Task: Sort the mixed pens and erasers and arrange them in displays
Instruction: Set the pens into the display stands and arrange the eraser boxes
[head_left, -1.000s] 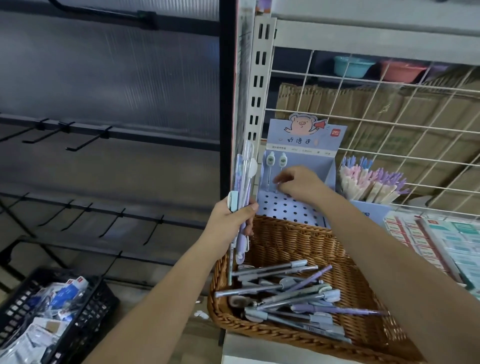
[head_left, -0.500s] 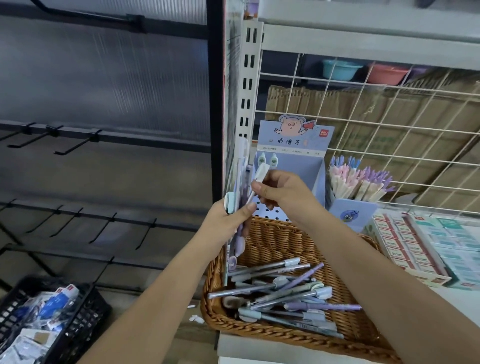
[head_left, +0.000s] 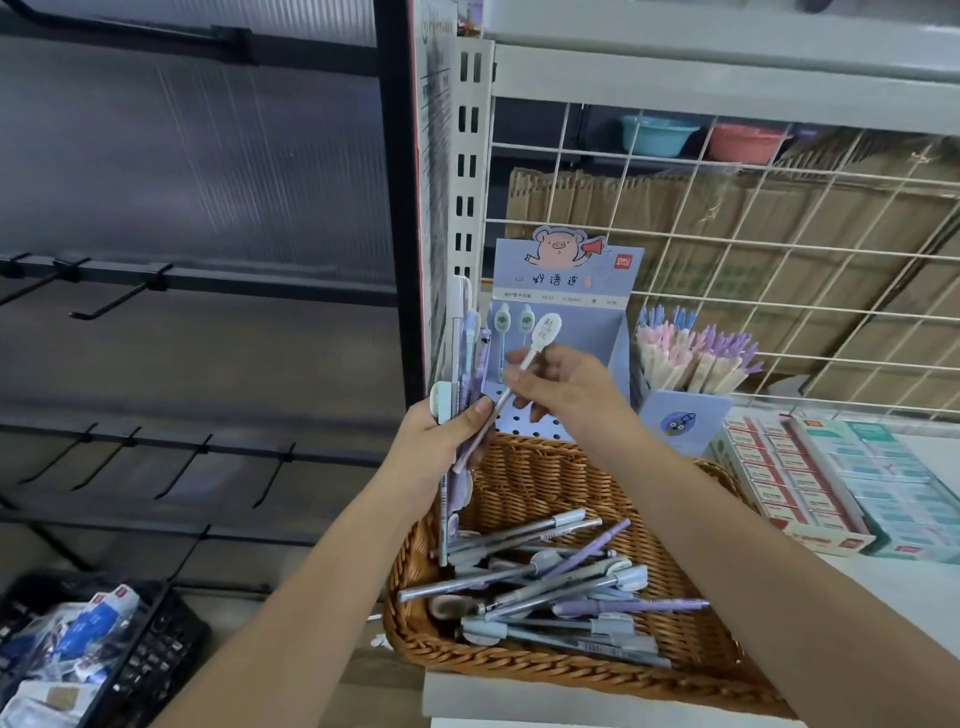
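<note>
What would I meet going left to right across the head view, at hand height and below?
Black crate → left hand gripping a bundle of pens → right hand pinching a white pen → pastel pens in a blue holder → red-edged boxes → teal boxes.

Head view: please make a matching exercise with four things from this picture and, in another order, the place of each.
1. white pen with oval top
2. bundle of purple and blue pens
3. brown woven wicker basket
4. black plastic crate

A. lower left of the view
B. gripped in the left hand
C. pinched in the right hand
D. under the hands, holding loose pens

Pairs: 1-C, 2-B, 3-D, 4-A
</note>
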